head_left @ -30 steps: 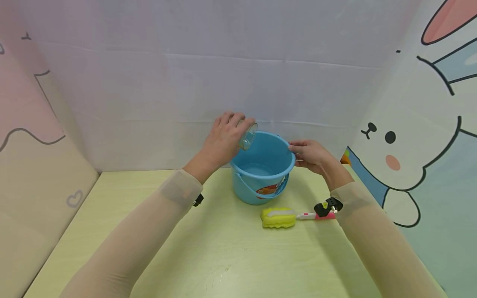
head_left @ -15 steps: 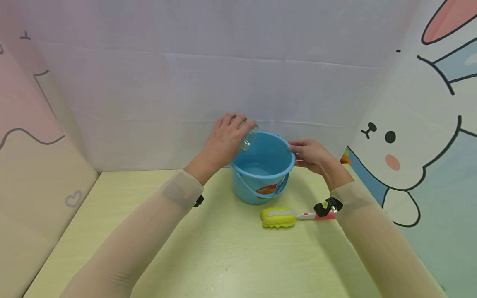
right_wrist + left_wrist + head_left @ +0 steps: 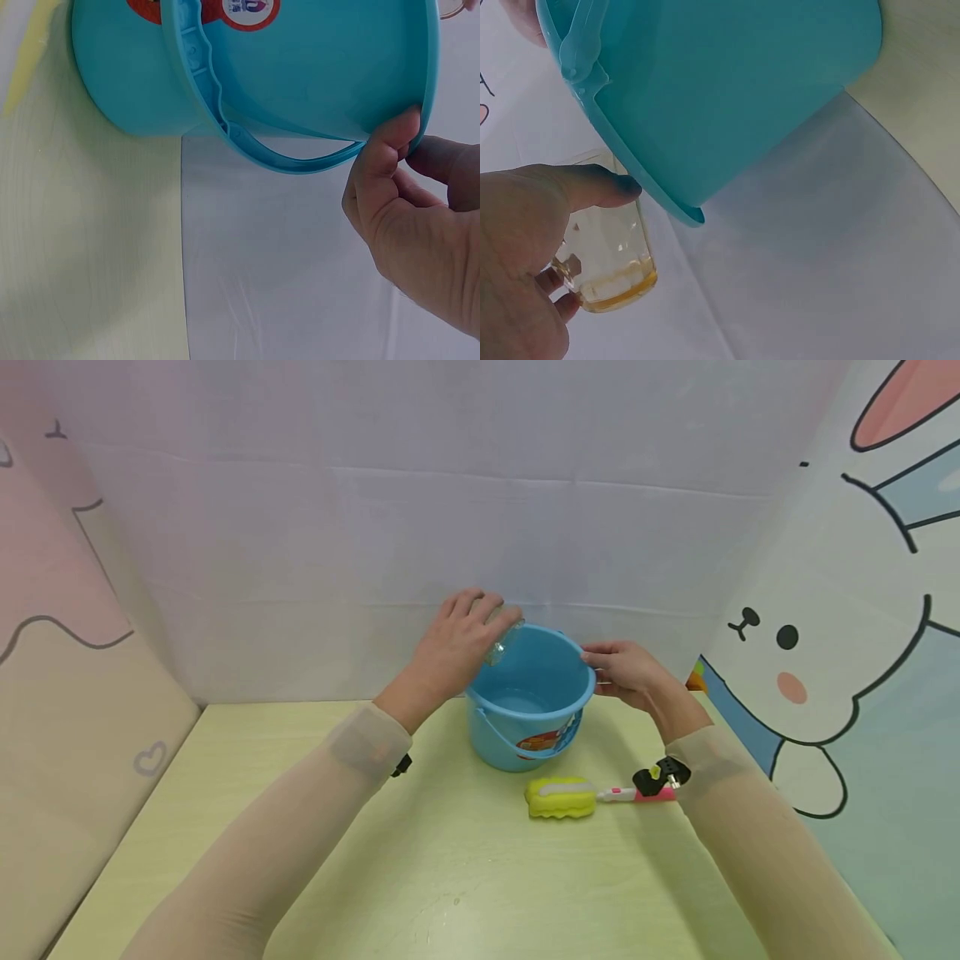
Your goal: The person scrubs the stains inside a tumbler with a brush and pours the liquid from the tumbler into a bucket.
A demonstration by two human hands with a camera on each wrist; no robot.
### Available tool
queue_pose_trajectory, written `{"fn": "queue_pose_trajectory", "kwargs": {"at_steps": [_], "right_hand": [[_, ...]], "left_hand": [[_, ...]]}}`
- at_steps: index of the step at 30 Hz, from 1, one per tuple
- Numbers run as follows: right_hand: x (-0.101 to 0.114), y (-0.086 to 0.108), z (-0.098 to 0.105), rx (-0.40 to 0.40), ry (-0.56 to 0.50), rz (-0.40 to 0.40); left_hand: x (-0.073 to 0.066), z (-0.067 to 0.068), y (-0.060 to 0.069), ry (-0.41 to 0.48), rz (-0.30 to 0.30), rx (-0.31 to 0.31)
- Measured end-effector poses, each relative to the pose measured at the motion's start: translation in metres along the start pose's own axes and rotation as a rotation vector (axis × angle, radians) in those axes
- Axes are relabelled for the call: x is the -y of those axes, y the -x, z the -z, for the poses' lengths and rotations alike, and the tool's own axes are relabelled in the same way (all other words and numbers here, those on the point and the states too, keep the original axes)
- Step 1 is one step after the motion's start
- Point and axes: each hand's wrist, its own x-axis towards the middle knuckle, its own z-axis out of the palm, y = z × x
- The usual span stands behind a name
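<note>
A clear glass is gripped by my left hand and held tilted over the left rim of a blue bucket. In the left wrist view the thumb lies along the glass beside the bucket's rim, and some fingertips show behind it. My right hand pinches the bucket's right rim between thumb and fingers, as the right wrist view shows. The bucket stands upright on the table, its handle hanging down at the front. A shallow layer that looks like water covers its bottom.
A yellow sponge brush with a white and pink handle lies in front of the bucket, partly under my right wrist. A few wet marks spot the pale table. White cloth hangs behind the bucket; a printed rabbit sheet stands right.
My left hand has shifted slightly to the right with the glass, whose mouth now faces further down. The right hand keeps its hold on the rim, and the bucket stays in place.
</note>
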Motion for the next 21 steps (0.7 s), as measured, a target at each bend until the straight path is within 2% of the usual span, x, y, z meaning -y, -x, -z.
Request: {"fn": "queue_pose_trajectory", "kwargs": {"at_steps": [10,21], "right_hand": [[0.0001,-0.0016,0.0009,-0.005,-0.002,-0.002],[0.0006,0.0005,0.0028,0.004,0.003,-0.007]], "left_hand": [[-0.0002,-0.0019,0.0010,-0.006,-0.046,-0.056],[-0.0014,-0.0025,-0.0008,-0.045,-0.075,-0.041]]}}
